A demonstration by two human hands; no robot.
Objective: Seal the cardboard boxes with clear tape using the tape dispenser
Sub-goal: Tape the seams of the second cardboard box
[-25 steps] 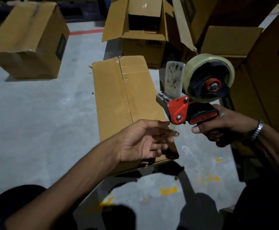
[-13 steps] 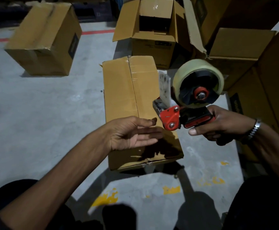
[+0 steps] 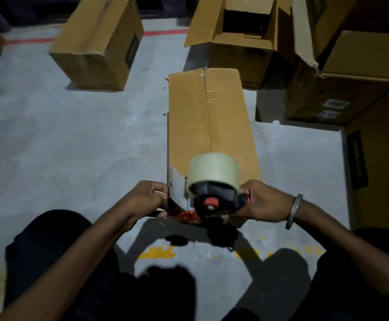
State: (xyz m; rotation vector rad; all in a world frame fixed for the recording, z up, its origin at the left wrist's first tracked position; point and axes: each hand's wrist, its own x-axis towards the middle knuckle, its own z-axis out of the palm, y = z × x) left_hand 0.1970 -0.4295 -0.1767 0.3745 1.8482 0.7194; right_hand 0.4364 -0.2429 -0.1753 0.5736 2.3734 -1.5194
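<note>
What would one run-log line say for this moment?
right hand grips tape dispenser | left hand pinches tape end | at near edge of closed cardboard box

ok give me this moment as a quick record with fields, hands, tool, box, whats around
left hand: pinches the clear tape end beside the dispenser
right hand: grips the tape dispenser by its handle
tape roll: on the dispenser, above the box's near end
box: long, flaps closed, tape only at the far end of the seam
open box: behind it, flaps up
closed box: far left on the floor
</note>
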